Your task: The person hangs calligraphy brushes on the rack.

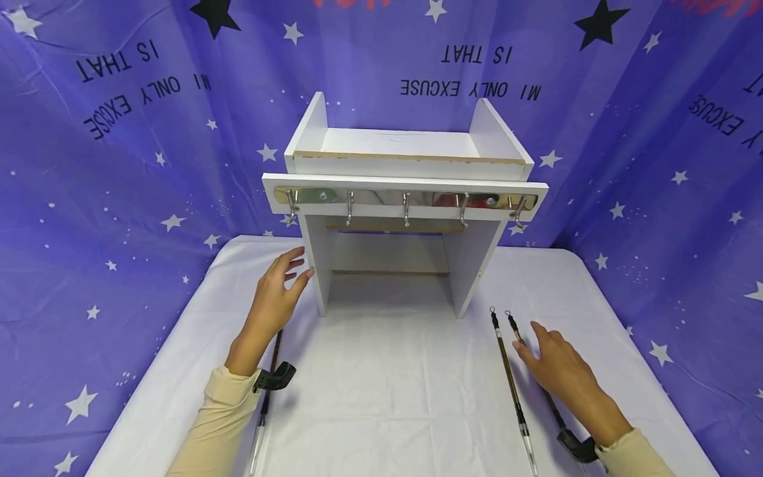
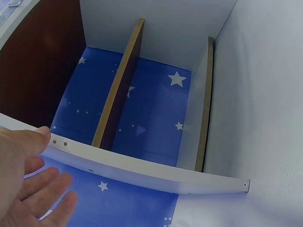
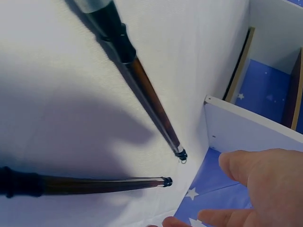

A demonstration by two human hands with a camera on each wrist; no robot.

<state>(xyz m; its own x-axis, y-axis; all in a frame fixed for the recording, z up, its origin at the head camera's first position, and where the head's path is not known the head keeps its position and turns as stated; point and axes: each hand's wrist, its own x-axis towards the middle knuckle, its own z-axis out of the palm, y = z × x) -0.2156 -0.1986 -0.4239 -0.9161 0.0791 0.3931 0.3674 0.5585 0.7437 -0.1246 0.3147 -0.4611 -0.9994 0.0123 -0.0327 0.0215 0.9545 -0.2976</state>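
Observation:
A white wooden shelf unit (image 1: 489,255) stands upright on the table, with a metal hook rail (image 1: 381,197) across its front. At its left side panel (image 2: 142,171) is my left hand (image 1: 277,291), fingers loosely spread and the thumb tip right at the panel's front edge. My right hand (image 1: 563,368) hovers with relaxed fingers over one slim, dark rod (image 1: 554,407) tipped with a small wire loop, holding nothing. A second such rod (image 1: 508,371) lies just left of it. Under my left forearm lies another rod (image 1: 256,444) with a clear end, partly hidden.
White cloth (image 1: 381,397) covers the table. A purple-blue curtain (image 1: 149,199) with stars and lettering hangs behind and at both sides. Inside the shelf unit, a divider board (image 2: 120,82) spans between the side panels. Black straps with camera mounts (image 1: 277,377) sit on both wrists.

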